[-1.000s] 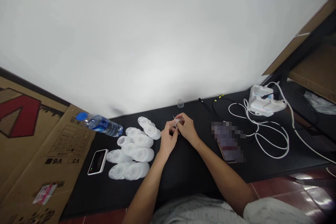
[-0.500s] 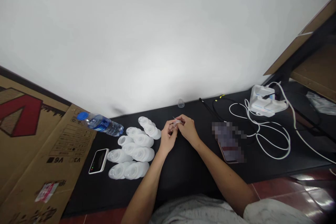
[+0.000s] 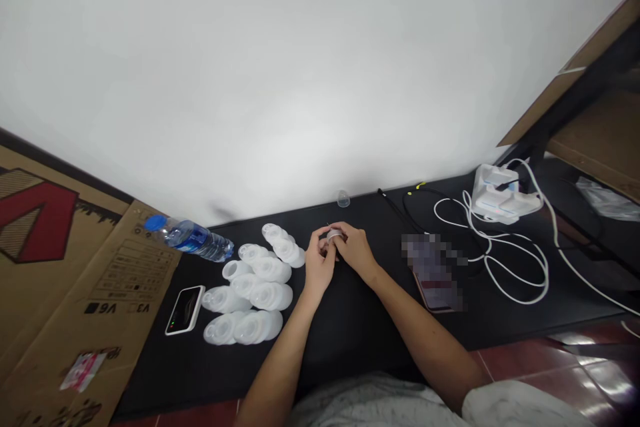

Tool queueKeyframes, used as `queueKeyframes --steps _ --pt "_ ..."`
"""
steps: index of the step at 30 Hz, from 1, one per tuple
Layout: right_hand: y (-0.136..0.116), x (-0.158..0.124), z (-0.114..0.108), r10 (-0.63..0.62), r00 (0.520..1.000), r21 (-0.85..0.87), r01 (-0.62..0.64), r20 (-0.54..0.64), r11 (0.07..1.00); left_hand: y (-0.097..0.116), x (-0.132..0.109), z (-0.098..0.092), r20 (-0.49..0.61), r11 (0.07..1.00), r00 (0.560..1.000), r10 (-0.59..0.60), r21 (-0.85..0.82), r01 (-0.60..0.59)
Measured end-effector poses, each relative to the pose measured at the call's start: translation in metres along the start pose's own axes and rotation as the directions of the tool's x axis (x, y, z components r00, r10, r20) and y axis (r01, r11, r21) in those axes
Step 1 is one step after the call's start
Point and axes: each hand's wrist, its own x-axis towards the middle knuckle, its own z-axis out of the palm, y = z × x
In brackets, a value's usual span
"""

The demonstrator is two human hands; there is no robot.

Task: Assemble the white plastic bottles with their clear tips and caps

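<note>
My left hand and my right hand meet over the middle of the black table. Between them is a small whitish ring, looking like a bottle collar, with the fingers of both hands closed around it. Most of it is hidden by the fingers. Left of my left hand stand several milky-white baby bottles in a close group. Beyond my hands, a clear dome-shaped cap rests near the wall.
On the left are a water bottle lying on its side, a white-framed device and a cardboard box. To the right lie a phone, a looped white cable and a white power strip. A white wall rises behind.
The fingers have shifted around the ring, and the right fingers now bend further over it. The ring has turned slightly and sits a little further left. Everything else stays in place.
</note>
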Motion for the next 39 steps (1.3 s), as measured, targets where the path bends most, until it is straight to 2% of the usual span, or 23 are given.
queueKeyframes --steps 5,10,16,19,26,33,39 --pt "0.003 0.003 -0.004 -0.035 0.995 -0.099 0.044 0.095 0.994 0.002 -0.005 0.004 -0.030 1.000 0.999 -0.025 -0.008 0.025" --pt "0.003 0.003 -0.007 -0.097 0.988 -0.059 0.105 0.123 0.993 0.001 -0.005 0.004 -0.067 0.999 0.997 -0.032 -0.024 0.030" --pt "-0.002 0.000 -0.001 -0.192 0.981 -0.010 0.192 0.034 0.981 0.002 0.000 0.000 -0.111 0.998 0.994 -0.020 -0.053 0.015" --pt "-0.002 0.002 0.001 -0.153 0.988 0.059 0.153 -0.012 0.986 0.005 0.000 0.001 -0.101 0.999 0.995 -0.009 -0.038 0.005" --pt "0.009 0.008 0.005 0.063 0.995 0.300 -0.037 -0.078 0.953 0.008 -0.001 0.002 -0.058 1.000 0.998 -0.008 0.006 0.008" --pt "0.013 0.009 0.007 0.150 0.988 0.442 -0.156 0.047 0.883 0.004 -0.002 0.003 -0.041 1.000 0.999 0.008 0.026 -0.007" --pt "0.008 0.010 0.006 0.129 0.987 0.525 -0.162 0.100 0.836 0.002 -0.001 0.005 -0.049 0.998 0.998 0.029 0.059 -0.026"
